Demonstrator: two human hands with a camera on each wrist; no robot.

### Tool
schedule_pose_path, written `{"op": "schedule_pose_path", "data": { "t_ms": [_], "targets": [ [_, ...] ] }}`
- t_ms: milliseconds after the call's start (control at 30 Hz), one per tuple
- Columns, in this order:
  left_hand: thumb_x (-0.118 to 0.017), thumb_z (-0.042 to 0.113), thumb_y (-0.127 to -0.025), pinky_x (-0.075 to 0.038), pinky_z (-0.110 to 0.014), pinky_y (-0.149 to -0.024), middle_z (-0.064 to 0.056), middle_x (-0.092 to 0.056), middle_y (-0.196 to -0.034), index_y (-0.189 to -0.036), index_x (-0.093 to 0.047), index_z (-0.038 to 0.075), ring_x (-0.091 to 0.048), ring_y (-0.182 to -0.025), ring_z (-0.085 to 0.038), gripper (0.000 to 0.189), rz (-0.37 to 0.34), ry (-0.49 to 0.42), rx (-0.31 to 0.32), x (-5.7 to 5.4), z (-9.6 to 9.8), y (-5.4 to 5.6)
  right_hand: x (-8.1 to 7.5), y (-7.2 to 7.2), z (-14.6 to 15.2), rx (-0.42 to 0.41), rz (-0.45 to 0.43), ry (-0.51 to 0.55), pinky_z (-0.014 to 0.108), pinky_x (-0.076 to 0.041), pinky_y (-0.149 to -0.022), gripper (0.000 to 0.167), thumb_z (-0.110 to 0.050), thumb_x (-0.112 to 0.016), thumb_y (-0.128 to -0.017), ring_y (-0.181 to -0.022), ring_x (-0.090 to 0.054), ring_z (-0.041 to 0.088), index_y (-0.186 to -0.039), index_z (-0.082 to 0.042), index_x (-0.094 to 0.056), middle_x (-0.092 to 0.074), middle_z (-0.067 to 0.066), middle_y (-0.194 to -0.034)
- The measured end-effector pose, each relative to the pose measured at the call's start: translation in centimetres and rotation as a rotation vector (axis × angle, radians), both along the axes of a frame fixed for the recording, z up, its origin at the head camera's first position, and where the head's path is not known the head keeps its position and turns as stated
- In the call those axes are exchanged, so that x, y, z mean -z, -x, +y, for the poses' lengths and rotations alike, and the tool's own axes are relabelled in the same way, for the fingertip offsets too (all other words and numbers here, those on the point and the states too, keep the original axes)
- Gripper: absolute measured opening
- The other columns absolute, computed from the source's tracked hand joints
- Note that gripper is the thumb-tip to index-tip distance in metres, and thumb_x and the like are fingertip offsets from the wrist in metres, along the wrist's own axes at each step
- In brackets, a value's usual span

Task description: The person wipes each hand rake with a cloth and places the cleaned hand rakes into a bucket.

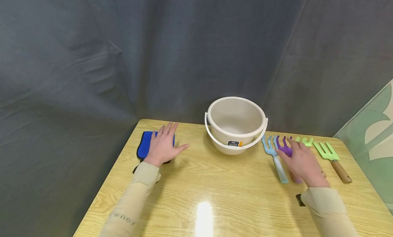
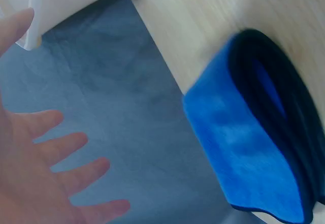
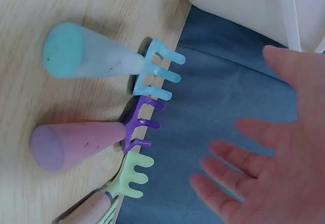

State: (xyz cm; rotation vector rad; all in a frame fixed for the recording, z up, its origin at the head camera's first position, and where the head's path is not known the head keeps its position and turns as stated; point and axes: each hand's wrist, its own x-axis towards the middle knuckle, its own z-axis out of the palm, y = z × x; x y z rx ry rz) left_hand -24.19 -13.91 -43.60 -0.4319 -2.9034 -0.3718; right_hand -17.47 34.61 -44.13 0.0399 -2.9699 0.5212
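Purple fork (image 3: 96,136) outside white bucket (image 1: 222,136)

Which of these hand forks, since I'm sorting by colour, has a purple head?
The pink-handled fork, between the light-blue fork and the green forks; only its tines are purple.

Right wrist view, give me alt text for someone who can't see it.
A right hand, fingers spread and holding nothing, shows beside a light blue garden fork, a purple fork and a pale green fork lying on a wooden table. Part of a white bucket fills the top right corner.
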Motion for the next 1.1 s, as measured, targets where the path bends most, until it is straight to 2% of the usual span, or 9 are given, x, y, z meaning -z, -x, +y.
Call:
{"op": "schedule_pose_path", "data": {
  "t_ms": [167, 267, 333, 433, 533, 633, 800, 933, 1100],
  "targets": [
    [-0.056, 0.078, -0.085, -0.02, -0.072, -0.111, -0.016, -0.035, -0.16, -0.162, -0.027, 0.019, -0.032, -0.143, -0.044, 0.101, -0.042, 0.007, -0.02, 0.6, -1.6, -0.4, -0.2, -0.4, -0.4, 0.018, -0.101, 0.008, 0.074, -0.041, -0.086, 0.09, -0.061, -0.045, -0.101, -0.113, -0.046, 0.064, -0.14, 0.02, -0.04, -0.045, 0.046, -0.127],
    [-0.058, 0.077, -0.084, -0.02, -0.073, -0.111, -0.017, -0.037, -0.158, -0.162, -0.028, 0.019, -0.032, -0.142, -0.046, 0.101, -0.074, 0.02, -0.039, 1.1, -2.6, -0.5, 0.3, -0.6, -0.4, -0.008, -0.139, 0.05, 0.066, -0.047, -0.078, 0.088, -0.059, -0.047, -0.102, -0.098, -0.057, 0.059, -0.139, 0.02, -0.042, -0.053, 0.043, -0.114],
    [-0.062, 0.074, -0.084, -0.018, -0.074, -0.11, -0.018, -0.037, -0.158, -0.161, -0.03, 0.018, -0.03, -0.143, -0.048, 0.101, -0.11, 0.027, -0.057, 1.5, -3.3, -0.7, 1.0, -0.6, -0.5, -0.03, -0.148, 0.074, 0.065, -0.049, -0.078, 0.083, -0.054, -0.05, -0.103, -0.096, -0.058, 0.058, -0.138, 0.021, -0.042, -0.055, 0.043, -0.112],
    [-0.069, 0.068, -0.081, -0.014, -0.078, -0.108, -0.02, -0.032, -0.16, -0.16, -0.035, 0.017, -0.021, -0.145, -0.053, 0.1, -0.19, 0.039, -0.087, 2.7, -4.5, -0.9, 1.8, -0.7, -0.6, -0.031, -0.183, 0.082, 0.064, -0.05, -0.08, 0.079, -0.047, -0.054, -0.103, -0.097, -0.058, 0.059, -0.138, 0.022, -0.04, -0.054, 0.045, -0.114],
    [-0.073, 0.064, -0.08, -0.011, -0.082, -0.105, -0.022, -0.027, -0.162, -0.159, -0.038, 0.016, -0.013, -0.145, -0.058, 0.099, -0.281, 0.04, -0.103, 4.3, -5.6, -1.2, 2.1, -0.9, -0.8, -0.022, -0.217, 0.053, 0.068, -0.046, -0.087, 0.073, -0.039, -0.057, -0.103, -0.11, -0.05, 0.064, -0.135, 0.024, -0.039, -0.049, 0.049, -0.123],
    [-0.073, 0.06, -0.08, -0.009, -0.083, -0.105, -0.021, -0.022, -0.164, -0.16, -0.035, 0.018, -0.008, -0.145, -0.059, 0.098, -0.339, 0.033, -0.11, 5.8, -6.6, -1.3, 2.6, -0.8, -1.0, -0.026, -0.223, 0.033, 0.067, -0.048, -0.084, 0.067, -0.032, -0.06, -0.101, -0.106, -0.054, 0.062, -0.132, 0.024, -0.04, -0.053, 0.047, -0.116],
    [-0.069, 0.055, -0.083, -0.012, -0.082, -0.105, -0.019, -0.02, -0.165, -0.161, -0.033, 0.022, -0.006, -0.146, -0.057, 0.092, -0.352, 0.026, -0.122, 6.9, -7.1, -1.3, 3.8, -0.5, -1.5, -0.035, -0.221, 0.036, 0.064, -0.05, -0.08, 0.066, -0.027, -0.065, -0.098, -0.098, -0.059, 0.058, -0.129, 0.026, -0.041, -0.058, 0.042, -0.109],
    [-0.065, 0.056, -0.087, -0.013, -0.082, -0.105, -0.017, -0.018, -0.166, -0.161, -0.032, 0.025, -0.006, -0.147, -0.056, 0.086, -0.369, 0.03, -0.111, 7.2, -6.6, -1.1, 4.4, -0.5, -1.5, -0.021, -0.201, 0.018, 0.063, -0.051, -0.077, 0.059, -0.022, -0.068, -0.094, -0.094, -0.061, 0.056, -0.125, 0.025, -0.048, -0.058, 0.042, -0.113],
    [-0.063, 0.056, -0.09, -0.014, -0.08, -0.106, -0.014, -0.017, -0.167, -0.161, -0.032, 0.027, -0.006, -0.148, -0.053, 0.083, -0.377, 0.048, -0.116, 7.3, -6.4, -1.1, 5.0, -0.6, -1.4, -0.015, -0.151, 0.008, 0.059, -0.052, -0.07, 0.048, -0.012, -0.069, -0.091, -0.084, -0.063, 0.048, -0.119, 0.023, -0.055, -0.062, 0.038, -0.105]
  ]
}}
